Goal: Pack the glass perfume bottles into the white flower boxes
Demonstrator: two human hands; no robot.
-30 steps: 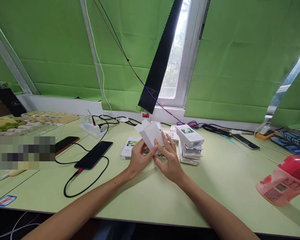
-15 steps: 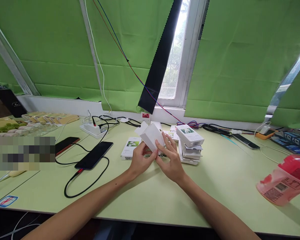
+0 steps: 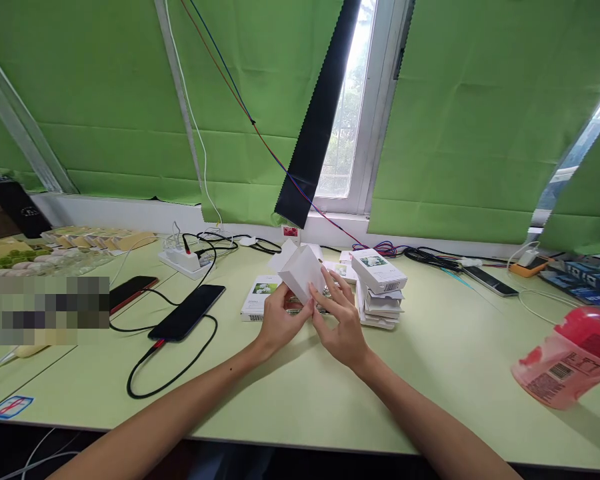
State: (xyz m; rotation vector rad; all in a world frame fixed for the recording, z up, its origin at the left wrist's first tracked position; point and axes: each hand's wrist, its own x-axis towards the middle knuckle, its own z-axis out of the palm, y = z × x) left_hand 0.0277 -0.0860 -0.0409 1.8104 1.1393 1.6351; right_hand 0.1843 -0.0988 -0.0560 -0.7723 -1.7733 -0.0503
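A small white cardboard box [image 3: 303, 272] is held tilted above the table, its flaps standing open at the top. My left hand [image 3: 283, 322] grips its lower left side, thumb toward the bottom corner. My right hand [image 3: 341, 320] closes on the lower right side, with fingers along the edge. Behind my left hand lies a white printed box [image 3: 259, 301] with a green and white picture. To the right of my right hand stands a stack of white boxes [image 3: 381, 307], a printed box [image 3: 379, 270] on top. Whatever lies directly behind the held box is mostly hidden.
A black phone [image 3: 187, 313] with a cable lies on the left, near a white power strip [image 3: 186, 263]. Another phone [image 3: 491, 281] rests at the right rear. A red-lidded pink container [image 3: 565, 360] stands at the right. Cables [image 3: 430, 259] run along the wall.
Both hands keep their hold on the white box, which has barely moved. The whole view has shifted very slightly.
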